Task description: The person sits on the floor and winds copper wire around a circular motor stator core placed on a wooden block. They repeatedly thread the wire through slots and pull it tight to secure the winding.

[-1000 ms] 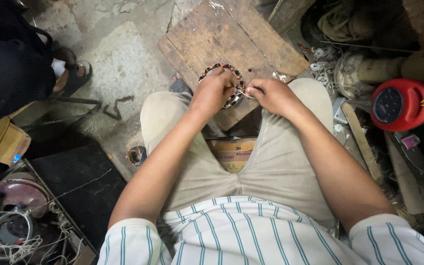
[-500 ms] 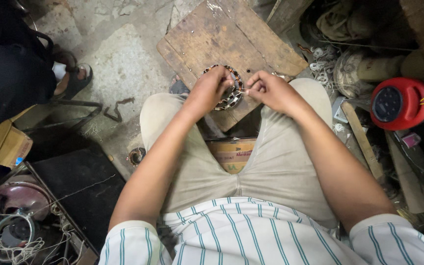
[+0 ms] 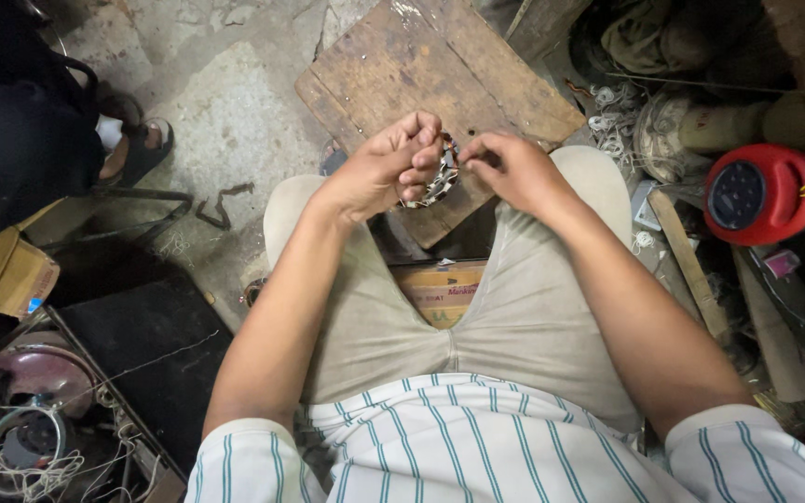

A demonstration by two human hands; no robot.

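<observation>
Round metal ring with shiny slots (image 3: 438, 179) sits between both hands, above the knees. Left hand (image 3: 386, 170) curls tight around its left side, fingers (image 3: 418, 149) folded over the rim. Right hand (image 3: 512, 169) touches its right edge, fingertips (image 3: 473, 149) pinched close on something too small to make out. Just past the fingers lies a worn brown wooden board (image 3: 402, 65) on the grey floor. A red round cord reel (image 3: 757, 194) sits well off to the right of the right hand.
</observation>
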